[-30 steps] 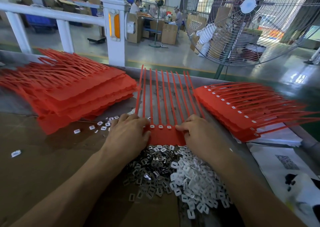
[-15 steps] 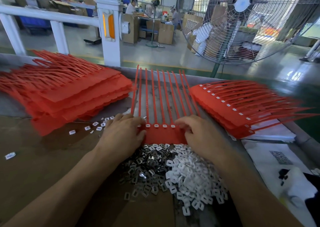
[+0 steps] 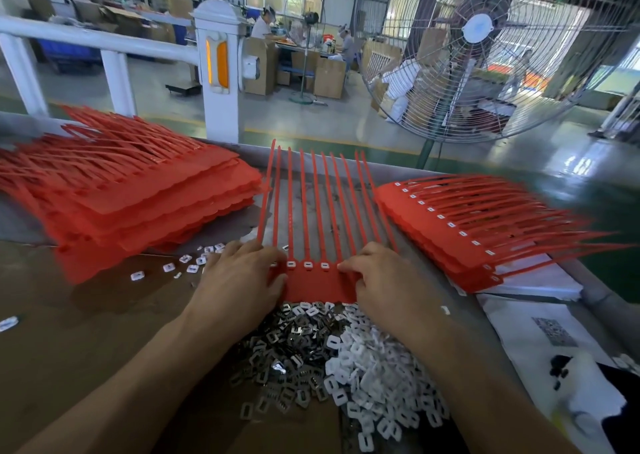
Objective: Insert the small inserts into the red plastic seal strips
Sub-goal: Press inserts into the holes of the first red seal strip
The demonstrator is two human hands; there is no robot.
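Head view: red seal strip (image 3: pixel 320 282) lies between both hands; left hand (image 3: pixel 239 280) and right hand (image 3: pixel 384 280) grip its ends.

One connected sheet of red plastic seal strips (image 3: pixel 320 282) lay at centre; ten thin tails could be counted fanning away from it. Three small white inserts (image 3: pixel 307 264) showed seated along its visible band. Two hands were present: one left hand (image 3: pixel 239 282), one right hand (image 3: pixel 384 283). Two stacks of red strip sheets stood by: one left stack without inserts (image 3: pixel 131 204) and one right stack with white inserts (image 3: pixel 460 231), sheet counts unclear. Two loose heaps lay nearest: one of grey metal clips (image 3: pixel 287 356), one of white plastic inserts (image 3: pixel 367 377), both too many to count. About nine stray white inserts (image 3: pixel 188 263) were scattered left. One large wire-caged fan (image 3: pixel 478 30) stood behind.
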